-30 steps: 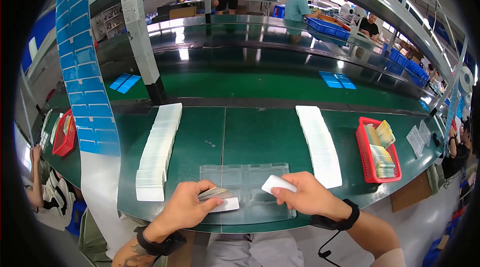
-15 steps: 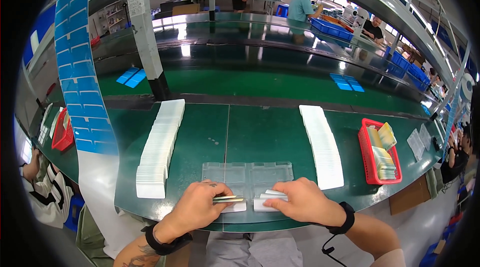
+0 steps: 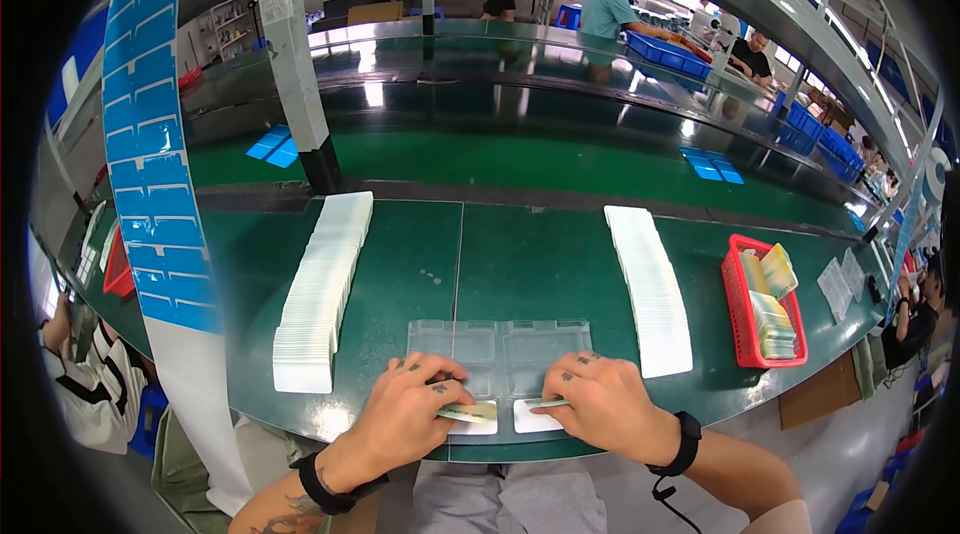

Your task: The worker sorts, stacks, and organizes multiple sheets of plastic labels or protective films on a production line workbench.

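At lower centre, your right hand (image 3: 605,409), pinching a pale card (image 3: 546,403), has lowered level with your left hand (image 3: 408,404), pinching thin yellowish cards (image 3: 478,412); both now have white rectangular cards (image 3: 533,422) beneath, over the clear plastic tray (image 3: 548,339).

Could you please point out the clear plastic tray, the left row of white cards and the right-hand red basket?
Clear plastic tray (image 3: 535,343), head view: its upper-right compartment.
Left row of white cards (image 3: 319,290), head view: its middle.
Right-hand red basket (image 3: 739,308), head view: its left wall.
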The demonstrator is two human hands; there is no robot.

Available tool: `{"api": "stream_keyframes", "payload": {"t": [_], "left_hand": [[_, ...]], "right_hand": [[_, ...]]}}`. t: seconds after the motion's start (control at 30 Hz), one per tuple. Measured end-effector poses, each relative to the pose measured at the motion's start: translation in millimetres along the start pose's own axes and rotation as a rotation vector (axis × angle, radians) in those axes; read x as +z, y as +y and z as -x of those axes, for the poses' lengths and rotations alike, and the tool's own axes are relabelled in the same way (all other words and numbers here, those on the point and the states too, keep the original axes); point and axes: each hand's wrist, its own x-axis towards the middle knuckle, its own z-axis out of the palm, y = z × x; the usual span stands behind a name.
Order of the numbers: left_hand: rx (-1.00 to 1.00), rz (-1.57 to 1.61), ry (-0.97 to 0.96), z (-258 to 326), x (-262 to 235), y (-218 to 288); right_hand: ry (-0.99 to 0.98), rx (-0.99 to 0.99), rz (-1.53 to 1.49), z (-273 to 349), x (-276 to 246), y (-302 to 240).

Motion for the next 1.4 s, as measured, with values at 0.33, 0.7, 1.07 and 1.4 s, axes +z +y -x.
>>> {"api": "stream_keyframes", "payload": {"t": [0.33,0.7,1.07,1.4], "left_hand": [[0.2,-0.335,-0.309,34,-18,34],[-0.624,1.063,-0.019,3,-48,-9],[-0.259,0.209,-0.061,-32,-29,-9],[-0.047,-0.067,-0.023,-34,-6,-18]], "right_hand": [[-0.229,-0.328,0.226,33,-23,-23],[-0.364,0.715,-1.294,-1,-49,28],[-0.096,0.087,-0.178,-44,-18,9],[-0.057,0.001,0.01,-41,2,7]]}}
